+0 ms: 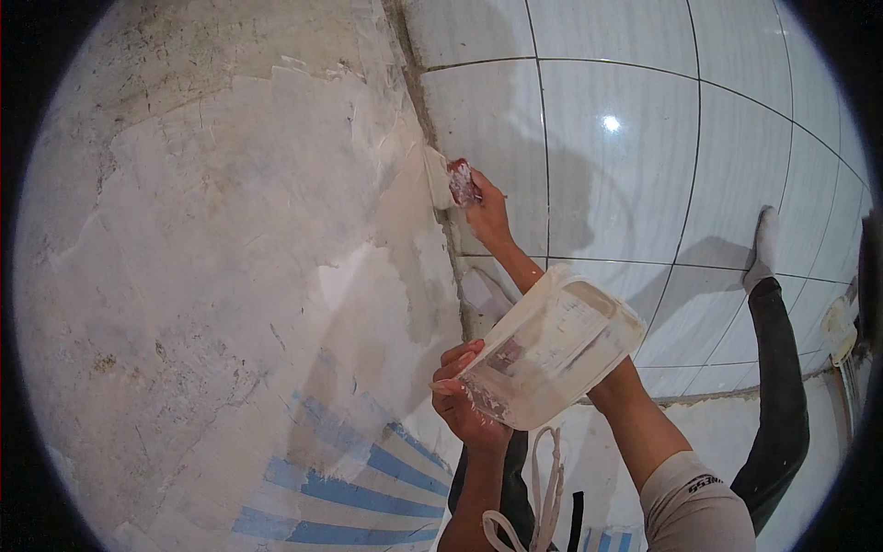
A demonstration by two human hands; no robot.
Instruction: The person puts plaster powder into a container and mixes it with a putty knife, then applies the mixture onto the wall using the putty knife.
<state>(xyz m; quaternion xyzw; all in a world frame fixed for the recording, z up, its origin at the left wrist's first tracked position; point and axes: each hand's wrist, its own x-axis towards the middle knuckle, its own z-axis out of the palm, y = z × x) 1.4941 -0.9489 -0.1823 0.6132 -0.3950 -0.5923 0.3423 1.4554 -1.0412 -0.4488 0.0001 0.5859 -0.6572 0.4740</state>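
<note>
My left hand [469, 400] grips the near left rim of a clear plastic tub [552, 345], its fingers curled over the edge. White paste smears the tub's walls and bottom, and the tub is tilted. Beyond it, my right hand [489, 210] is closed around the red, paste-spattered handle of a putty knife [463, 182]. The knife's blade lies against the plastered wall [230, 239], low down where it meets the floor. Fresh cream-coloured paste shows around the blade. Part of my right forearm is hidden behind the tub.
Large pale glossy tiles [625, 166] cover the floor on the right. Blue stripes [368, 497] mark the wall's lower part in the picture. My leg in dark trousers [777, 396] and a light sock stretches out at right. Pale drawstrings [549, 478] hang at the bottom.
</note>
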